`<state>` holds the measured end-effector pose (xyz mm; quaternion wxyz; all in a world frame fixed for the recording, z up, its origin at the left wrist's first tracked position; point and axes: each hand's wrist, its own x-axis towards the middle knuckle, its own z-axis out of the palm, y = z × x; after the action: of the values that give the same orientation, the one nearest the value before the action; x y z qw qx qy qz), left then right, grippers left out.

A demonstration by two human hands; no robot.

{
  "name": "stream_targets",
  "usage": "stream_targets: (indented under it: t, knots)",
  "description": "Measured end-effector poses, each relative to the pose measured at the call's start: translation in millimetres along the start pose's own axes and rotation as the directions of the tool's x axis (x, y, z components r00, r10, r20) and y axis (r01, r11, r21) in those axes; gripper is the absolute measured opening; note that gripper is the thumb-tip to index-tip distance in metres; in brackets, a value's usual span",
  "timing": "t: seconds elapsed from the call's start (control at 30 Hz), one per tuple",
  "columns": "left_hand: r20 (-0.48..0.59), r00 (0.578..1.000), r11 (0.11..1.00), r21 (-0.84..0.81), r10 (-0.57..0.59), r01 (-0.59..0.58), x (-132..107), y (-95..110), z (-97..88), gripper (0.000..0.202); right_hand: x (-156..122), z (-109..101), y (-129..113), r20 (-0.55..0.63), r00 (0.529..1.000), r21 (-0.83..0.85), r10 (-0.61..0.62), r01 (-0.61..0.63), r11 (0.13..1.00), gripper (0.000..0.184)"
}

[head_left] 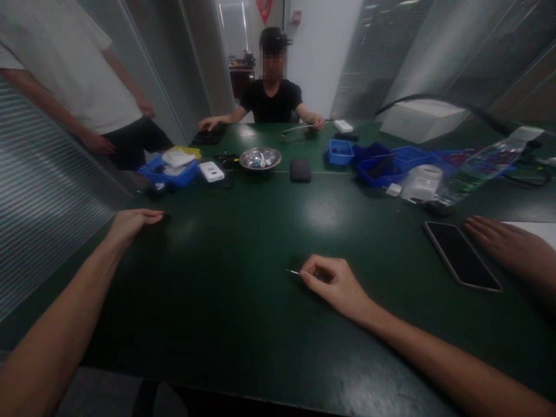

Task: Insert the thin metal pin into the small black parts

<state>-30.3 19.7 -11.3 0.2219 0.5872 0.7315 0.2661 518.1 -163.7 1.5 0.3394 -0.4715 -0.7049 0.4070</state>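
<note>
My right hand rests low over the green table, thumb and fingers pinched around a thin metal rod. The rod's bright tip points left; its other end is hidden in my fingers. Off to the left, my left hand is closed in a pinch near the table's left side. Something small and dark shows at its fingertips, too blurred to name. To the right of my right hand lies a phone with a dark screen.
Another person's hand lies beside the phone. Farther back are a metal bowl, a black square item, a white device, blue bins and a plastic bottle. A person sits opposite; another stands at left.
</note>
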Motion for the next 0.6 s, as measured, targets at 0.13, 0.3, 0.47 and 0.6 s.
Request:
stream_targets:
  t: [0.13, 0.3, 0.47, 0.6]
  knots:
    - [-0.040, 0.993, 0.991, -0.074, -0.114, 0.110, -11.1, 8.5, 0.6, 0.051, -0.1, 0.8, 0.0, 0.004, 1.000, -0.003, 0.003, -0.003, 1.000, 0.020]
    - [-0.102, 0.984, 0.973, 0.193, 0.144, -0.123, -34.9, 23.5, 10.6, 0.039, 1.4, 0.9, -1.8, 0.011, 1.000, -0.001, 0.013, -0.013, 1.000, 0.020]
    - [0.133, 0.847, 0.828, 0.178, 0.515, -0.532, -79.3, 75.5, 50.3, 0.033, 2.7, 0.9, -3.9, 0.000, 1.000, -0.021, 0.008, -0.008, 1.000, 0.019]
    - [0.361, 0.684, 0.753, -0.089, 0.635, -0.652, -137.0, 139.3, 101.5, 0.026, 2.8, 2.5, -4.4, 0.004, 1.000, -0.050, -0.005, 0.006, 0.999, 0.018]
